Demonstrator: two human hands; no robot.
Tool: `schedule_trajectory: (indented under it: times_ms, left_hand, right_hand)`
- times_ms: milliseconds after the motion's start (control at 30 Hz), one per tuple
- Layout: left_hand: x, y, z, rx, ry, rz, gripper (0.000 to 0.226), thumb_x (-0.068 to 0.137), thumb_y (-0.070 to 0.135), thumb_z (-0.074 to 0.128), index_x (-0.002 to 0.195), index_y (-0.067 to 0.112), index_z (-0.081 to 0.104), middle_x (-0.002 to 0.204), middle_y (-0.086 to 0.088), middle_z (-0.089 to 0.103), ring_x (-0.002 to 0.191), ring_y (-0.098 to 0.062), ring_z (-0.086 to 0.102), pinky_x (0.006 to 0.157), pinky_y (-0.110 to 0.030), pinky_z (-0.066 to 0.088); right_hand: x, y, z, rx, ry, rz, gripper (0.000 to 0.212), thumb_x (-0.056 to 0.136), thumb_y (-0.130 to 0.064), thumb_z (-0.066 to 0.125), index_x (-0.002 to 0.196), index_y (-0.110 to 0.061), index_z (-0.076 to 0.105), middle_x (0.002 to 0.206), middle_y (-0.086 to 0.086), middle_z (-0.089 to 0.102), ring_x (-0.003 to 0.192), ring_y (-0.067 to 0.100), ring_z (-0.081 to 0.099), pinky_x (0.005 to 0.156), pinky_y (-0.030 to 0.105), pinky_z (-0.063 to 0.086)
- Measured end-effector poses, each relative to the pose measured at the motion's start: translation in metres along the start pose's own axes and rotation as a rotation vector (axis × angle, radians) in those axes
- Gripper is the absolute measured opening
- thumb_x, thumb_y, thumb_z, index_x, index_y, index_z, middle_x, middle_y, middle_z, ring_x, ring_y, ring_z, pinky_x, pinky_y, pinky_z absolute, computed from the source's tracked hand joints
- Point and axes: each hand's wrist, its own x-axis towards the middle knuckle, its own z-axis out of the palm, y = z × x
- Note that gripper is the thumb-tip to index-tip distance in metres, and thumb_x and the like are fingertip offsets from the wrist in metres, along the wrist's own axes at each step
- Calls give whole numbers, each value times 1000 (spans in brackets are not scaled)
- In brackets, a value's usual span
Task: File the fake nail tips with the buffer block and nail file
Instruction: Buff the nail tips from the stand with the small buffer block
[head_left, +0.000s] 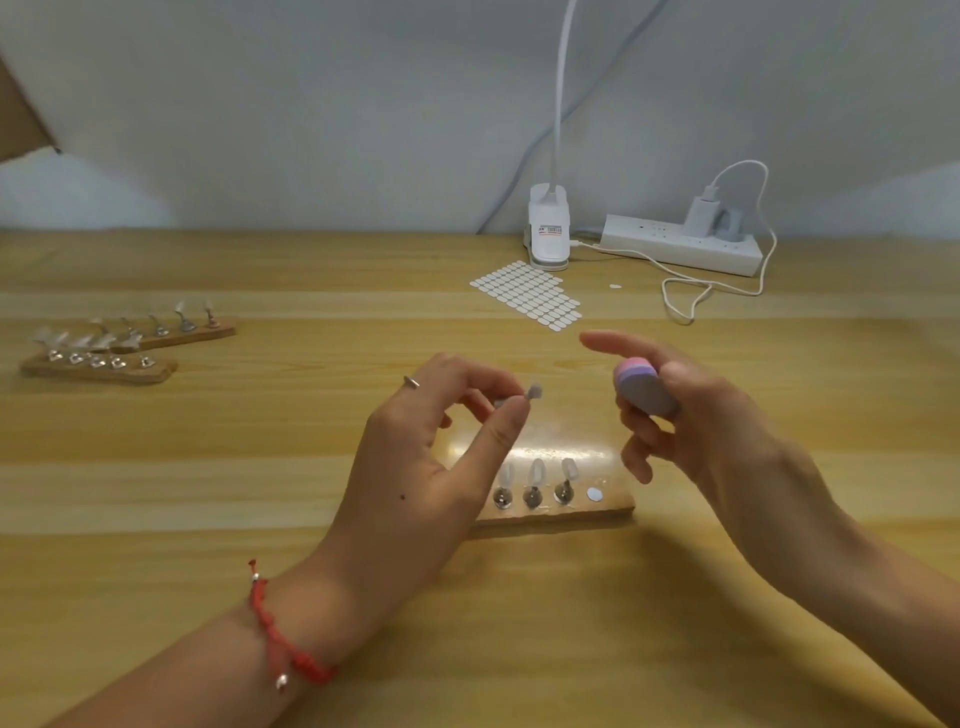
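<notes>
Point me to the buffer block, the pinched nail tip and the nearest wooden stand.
buffer block (648, 394): head view, its grey oval face.
nail tip (534, 392): head view, its pale free end.
wooden stand (615, 500): head view, bare top, right end.

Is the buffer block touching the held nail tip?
No, a clear gap separates the buffer block from the nail tip the left hand pinches.

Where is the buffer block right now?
Head view, right of centre: the buffer block is gripped in the right hand. In frame it sits above the wooden nail stand, apart from the nail tip pinched by the left hand.
</notes>
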Motion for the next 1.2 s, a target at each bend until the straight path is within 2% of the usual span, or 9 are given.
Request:
schedule_trajectory:
  times_ms: [100, 200, 367, 467, 600, 733, 1067, 1133, 1200]
  left_hand:
    - [0, -1, 1, -6, -11, 17, 8, 87, 21, 59, 90, 25, 64, 88, 14, 64, 86, -1, 57, 74, -13, 40]
    - [0, -1, 0, -62, -24, -4, 8, 86, 21, 60, 90, 25, 67, 90, 10, 66, 92, -9, 60, 76, -19, 43]
    - [-1, -4, -1, -115, -15, -59, 8, 80, 27, 68, 85, 33, 71, 85, 17, 71, 84, -2, 62, 75, -18, 44]
    - [-1, -3, -1, -56, -24, 16, 10, 80, 34, 66, 87, 31, 72, 83, 16, 71, 82, -1, 62, 72, -13, 42]
    - [0, -4, -1, -18, -20, 70, 9, 80, 32, 71, 88, 29, 73, 80, 14, 69, 81, -6, 64, 71, -15, 42]
    - [0, -4, 0, -16, 4, 107, 11, 79, 31, 72, 90, 26, 74, 80, 12, 68, 81, -11, 64, 72, -13, 43]
    - [0, -4, 1, 0, 35, 117, 11, 77, 24, 74, 88, 25, 74, 86, 16, 68, 84, -11, 65, 77, -15, 46]
    - [1, -5, 1, 28, 37, 121, 13, 76, 29, 75, 89, 26, 74, 88, 18, 68, 88, -9, 65, 80, -21, 48]
    - [1, -5, 1, 64, 44, 128, 14, 75, 31, 75, 88, 27, 74, 88, 20, 68, 91, -10, 64, 82, -35, 49]
  right_hand:
    - [-12, 3, -1, -119, 23, -190, 31, 92, -33, 47, 112, -32, 70, 76, -20, 55, 71, 5, 53, 69, 19, 47]
    - [-14, 10, 1, -195, -16, -258, 26, 88, -36, 58, 111, -37, 69, 95, -18, 62, 92, 9, 60, 80, 19, 47]
    - [-15, 8, 3, -134, -9, -330, 31, 81, -34, 77, 110, -38, 68, 98, -11, 71, 92, 16, 67, 78, 22, 53]
    - [-16, 6, 3, -213, 46, -401, 27, 80, -35, 74, 107, -36, 69, 99, -15, 72, 95, 15, 69, 78, 25, 57]
    - [-17, 6, 4, -223, 39, -458, 22, 83, -24, 74, 104, -28, 72, 105, -12, 71, 101, 13, 69, 80, 21, 57]
    - [-17, 8, 5, -273, 45, -524, 24, 83, -13, 73, 104, -24, 73, 105, -9, 70, 102, 18, 69, 85, 26, 57]
    - [-16, 13, 4, -183, 5, -475, 25, 78, -7, 77, 100, -20, 74, 104, -5, 69, 103, 19, 69, 87, 26, 58]
    - [-14, 13, 3, -199, -27, -501, 25, 77, -6, 77, 99, -18, 74, 103, -2, 68, 102, 21, 69, 86, 25, 57]
    - [-14, 12, 1, -222, -38, -495, 23, 77, -7, 78, 98, -17, 74, 103, -2, 68, 102, 20, 69, 87, 25, 57]
